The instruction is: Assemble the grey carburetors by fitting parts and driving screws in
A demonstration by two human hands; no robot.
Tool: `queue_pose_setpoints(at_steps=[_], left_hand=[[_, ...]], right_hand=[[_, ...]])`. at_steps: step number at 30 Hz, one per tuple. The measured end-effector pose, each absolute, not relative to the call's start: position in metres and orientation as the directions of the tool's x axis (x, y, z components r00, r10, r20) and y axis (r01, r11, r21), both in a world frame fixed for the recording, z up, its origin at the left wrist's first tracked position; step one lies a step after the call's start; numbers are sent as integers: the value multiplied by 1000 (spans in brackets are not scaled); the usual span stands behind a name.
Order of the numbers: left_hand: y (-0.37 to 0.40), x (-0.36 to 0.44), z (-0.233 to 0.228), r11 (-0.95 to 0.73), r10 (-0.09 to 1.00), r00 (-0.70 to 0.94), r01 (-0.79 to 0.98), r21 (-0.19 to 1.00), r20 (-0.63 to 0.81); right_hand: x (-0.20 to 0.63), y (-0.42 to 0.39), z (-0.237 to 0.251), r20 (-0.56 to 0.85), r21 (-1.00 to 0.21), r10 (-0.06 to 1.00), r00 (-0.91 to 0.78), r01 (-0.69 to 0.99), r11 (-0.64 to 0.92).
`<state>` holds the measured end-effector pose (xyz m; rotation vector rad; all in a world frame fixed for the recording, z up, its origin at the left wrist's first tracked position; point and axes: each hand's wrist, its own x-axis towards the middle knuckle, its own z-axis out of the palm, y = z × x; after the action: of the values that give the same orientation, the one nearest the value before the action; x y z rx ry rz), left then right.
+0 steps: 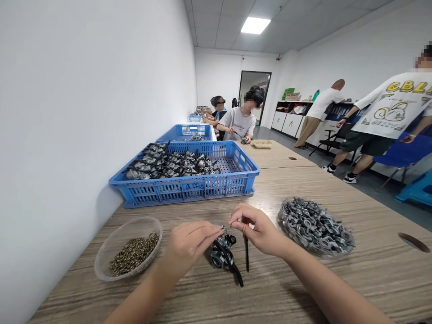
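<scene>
A metal carburetor [219, 257] with a black hose lies on the table between my hands. My left hand [189, 245] has its fingers pressed together, with the tips closed on the carburetor's upper end. On the other side, my right hand [258, 227] is pinched just above that end; what lies between the finger and thumb is too small to make out. A screwdriver [247, 252] with a black shaft and a bit of red handle rests beneath the right hand, partly hidden by it.
Left stands a clear bowl [101, 261] of brass-coloured screws. A clear tub [281, 216] at right is heaped with small metal parts. Beyond, a blue crate [189, 191] holds several carburetors, with another blue crate [168, 134] behind. Co-workers sit farther along; two people stand at right.
</scene>
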<state>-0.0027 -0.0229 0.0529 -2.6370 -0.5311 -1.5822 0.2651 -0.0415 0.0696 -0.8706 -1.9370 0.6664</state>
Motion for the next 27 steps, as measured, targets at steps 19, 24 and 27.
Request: queue_pose_setpoints(at_steps=[19, 24, 27], left_hand=[[-15, -2, 46, -851, 509, 370, 350, 390, 777], [-17, 1, 43, -850, 510, 362, 355, 390, 781], [-19, 2, 41, -848, 519, 379, 346, 403, 766]], right_hand=[[266, -39, 56, 421, -776, 815, -399, 307, 551], [268, -40, 60, 430, -745, 796, -426, 330, 580], [270, -39, 62, 430, -739, 789, -438, 331, 587]])
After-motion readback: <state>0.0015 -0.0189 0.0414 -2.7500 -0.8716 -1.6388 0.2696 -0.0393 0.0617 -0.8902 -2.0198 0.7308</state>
